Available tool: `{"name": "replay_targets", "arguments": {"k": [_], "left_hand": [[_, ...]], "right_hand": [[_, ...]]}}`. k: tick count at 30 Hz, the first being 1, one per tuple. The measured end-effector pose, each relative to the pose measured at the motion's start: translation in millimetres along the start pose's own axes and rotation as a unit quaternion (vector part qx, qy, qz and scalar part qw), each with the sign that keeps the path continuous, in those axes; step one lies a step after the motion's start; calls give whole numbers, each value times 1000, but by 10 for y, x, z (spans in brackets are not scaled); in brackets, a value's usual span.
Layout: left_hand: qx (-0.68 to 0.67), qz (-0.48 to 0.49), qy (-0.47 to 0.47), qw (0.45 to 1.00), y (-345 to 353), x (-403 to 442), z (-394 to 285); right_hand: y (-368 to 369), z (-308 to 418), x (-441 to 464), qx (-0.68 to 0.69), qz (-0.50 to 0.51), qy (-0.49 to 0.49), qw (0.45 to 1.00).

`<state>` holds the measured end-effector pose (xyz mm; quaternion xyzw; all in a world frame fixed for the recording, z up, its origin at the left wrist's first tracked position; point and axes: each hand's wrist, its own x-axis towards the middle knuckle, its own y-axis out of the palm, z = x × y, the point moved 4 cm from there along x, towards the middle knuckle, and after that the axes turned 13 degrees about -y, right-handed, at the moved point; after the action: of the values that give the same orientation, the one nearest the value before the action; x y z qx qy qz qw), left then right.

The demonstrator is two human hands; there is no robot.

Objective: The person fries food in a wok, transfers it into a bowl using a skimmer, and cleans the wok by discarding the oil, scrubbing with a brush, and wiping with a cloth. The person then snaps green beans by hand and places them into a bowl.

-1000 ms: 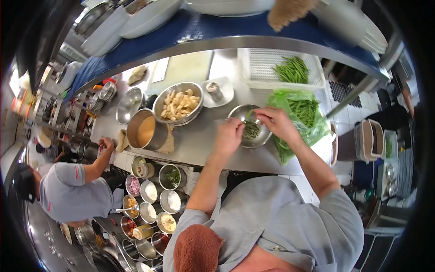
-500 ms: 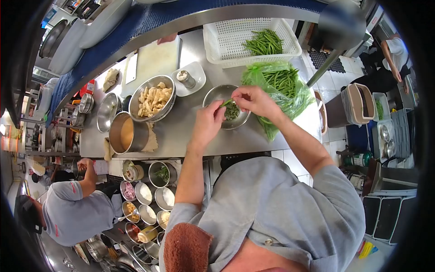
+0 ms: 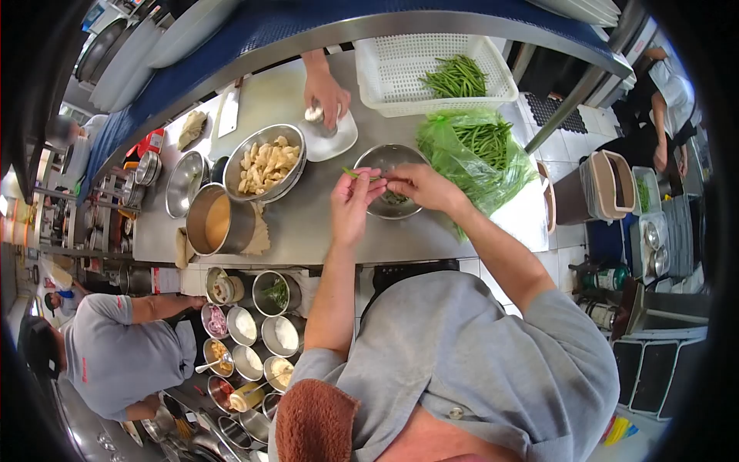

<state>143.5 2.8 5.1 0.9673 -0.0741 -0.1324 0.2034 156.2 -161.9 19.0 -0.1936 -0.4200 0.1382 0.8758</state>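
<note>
My left hand [image 3: 352, 204] pinches a green bean [image 3: 350, 173], whose tip sticks out to the left of the fingers. Close beside it, my right hand [image 3: 426, 187] has its fingertips pressed together; what they hold is hidden. Both hands are above the rim of a steel bowl [image 3: 394, 156] with small green pieces [image 3: 394, 198] in its bottom. To the right of the bowl lies a green plastic bag [image 3: 446, 158] full of green beans [image 3: 486, 146]. Behind the bag, a white perforated basket [image 3: 392, 73] holds a pile of green beans [image 3: 456, 77].
Left on the steel counter [image 3: 323, 235] stand a bowl of pale yellow pieces [image 3: 267, 167] and a pot of orange-brown liquid [image 3: 209, 223]. Another person's hand [image 3: 329, 92] grips a shaker [image 3: 314, 114] over a white dish [image 3: 339, 142]. A co-worker [image 3: 127, 346] stands left by ingredient containers [image 3: 281, 335].
My hands have shifted slightly, and the bean now points left from my left fingers. Another person's hand has reached in and taken hold of the shaker. The co-worker at left has stretched out an arm.
</note>
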Motion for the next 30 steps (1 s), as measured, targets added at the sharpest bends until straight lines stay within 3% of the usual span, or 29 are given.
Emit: {"name": "replay_targets", "arguments": {"k": [2,7,9,10,11,12,13,15,16,18,20,21,22,23,24,25,26,27,28,30], "left_hand": [[-11,-1,9,1000,-25,6,82],[-56,0,59,997,-52,-63,116],[-70,0,69,995,-61,-79,104],[-142,-31,91,985,-148,-88,81],[-214,-60,108,969,-222,-96,71],[-176,-94,127,972,-311,-141,14],[-137,-124,145,972,-420,-187,-63],[-68,-147,112,980,-535,-260,-61],[-70,-136,102,983,-495,-341,-37],[-88,-117,77,986,-406,-471,-66],[-97,-97,69,988,-513,-541,115],[-104,-90,65,988,-628,-576,187],[-64,-119,34,990,-680,-607,299],[-26,-161,13,987,-666,-645,385],[-72,-183,-17,980,-508,-707,446],[56,-178,-48,981,-469,-682,533],[300,-204,57,930,-337,-629,491],[341,-137,-35,930,-260,-629,456],[356,-139,-51,923,-112,-683,379],[540,-166,-22,825,-26,-640,417]], "right_hand": [[81,67,-19,117,138,208,961],[82,31,-36,53,128,157,978],[51,-65,-123,264,-43,274,924],[27,-129,-121,260,-43,276,924],[-73,-236,-111,308,-136,275,900],[-202,-312,-140,350,-229,271,867],[-236,-313,-122,337,-238,274,869],[-158,-170,31,101,-22,162,981],[-227,-172,-19,90,-28,171,981],[-364,-61,69,-144,44,17,988],[-821,-148,30,-66,-51,250,965],[-1054,-281,-35,-163,-98,180,965],[-1236,-586,-170,-205,-95,220,949],[-1325,-758,-254,-259,-84,152,950],[-1374,-1304,-540,-301,-13,185,935],[-1324,-1352,-500,-285,84,294,908],[-1317,-1737,-765,-330,98,232,910],[-1322,-1889,-816,-326,91,251,907],[-1324,-2022,-790,-282,106,262,917],[-1395,-1954,-677,-230,124,314,913]]}}
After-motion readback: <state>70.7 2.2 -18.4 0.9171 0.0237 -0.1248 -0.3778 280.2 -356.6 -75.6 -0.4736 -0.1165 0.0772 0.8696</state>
